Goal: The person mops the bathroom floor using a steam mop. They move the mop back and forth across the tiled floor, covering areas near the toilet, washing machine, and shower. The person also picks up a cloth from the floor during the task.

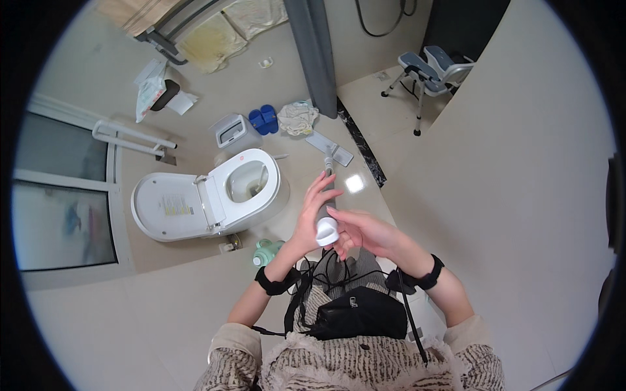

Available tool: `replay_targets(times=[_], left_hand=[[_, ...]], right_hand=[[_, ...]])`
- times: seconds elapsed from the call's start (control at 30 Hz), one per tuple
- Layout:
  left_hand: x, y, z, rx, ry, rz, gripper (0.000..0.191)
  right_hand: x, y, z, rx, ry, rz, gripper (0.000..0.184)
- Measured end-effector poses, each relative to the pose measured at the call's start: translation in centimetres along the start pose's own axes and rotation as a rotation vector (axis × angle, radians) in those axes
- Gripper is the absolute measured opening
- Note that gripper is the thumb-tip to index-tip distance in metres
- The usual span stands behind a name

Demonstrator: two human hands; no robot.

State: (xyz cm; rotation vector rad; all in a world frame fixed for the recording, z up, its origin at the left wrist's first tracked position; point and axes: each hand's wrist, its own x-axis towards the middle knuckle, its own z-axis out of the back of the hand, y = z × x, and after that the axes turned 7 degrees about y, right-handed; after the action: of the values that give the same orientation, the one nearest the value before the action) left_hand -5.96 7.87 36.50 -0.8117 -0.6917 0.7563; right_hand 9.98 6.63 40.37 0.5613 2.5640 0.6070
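Note:
A flat mop (329,148) stands upright before me, its grey-and-white handle pointing up towards the camera and its flat rectangular head on the tiled floor. My left hand (313,207) lies along the left side of the handle near its white end cap, fingers extended and partly apart. From the right, my right hand (359,229) touches the handle with its thumb near the cap; its fingers are curled below. How firmly either hand grips cannot be seen. Left of the mop is a white toilet (249,183) with its lid raised and a brush in the bowl.
A white bin (232,132), blue slippers (263,119) and a crumpled cloth (297,118) lie beyond the toilet. A green bottle (266,253) stands near my left forearm. A dark threshold strip (361,141), grey curtain (315,58) and shower chair (430,71) are further right. A white grab bar (132,137) juts from the wall.

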Motion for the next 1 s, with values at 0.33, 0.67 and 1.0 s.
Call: replay_targets(times=[0.33,0.67,1.0], left_hand=[[0.0,3.7,7.0,-0.347,-0.688,0.115,0.013],[11.4,14.0,23.4,-0.325,-0.686,-0.144,0.012],[13.2,12.8,19.8,-0.271,-0.608,-0.15,0.012]], right_hand=[[4.9,-1.3,11.8,-0.031,-0.119,0.049,0.04],[0.3,1.5,17.6,0.446,-0.416,0.557,0.036],[-0.4,10.3,12.2,-0.268,-0.928,0.479,0.039]])
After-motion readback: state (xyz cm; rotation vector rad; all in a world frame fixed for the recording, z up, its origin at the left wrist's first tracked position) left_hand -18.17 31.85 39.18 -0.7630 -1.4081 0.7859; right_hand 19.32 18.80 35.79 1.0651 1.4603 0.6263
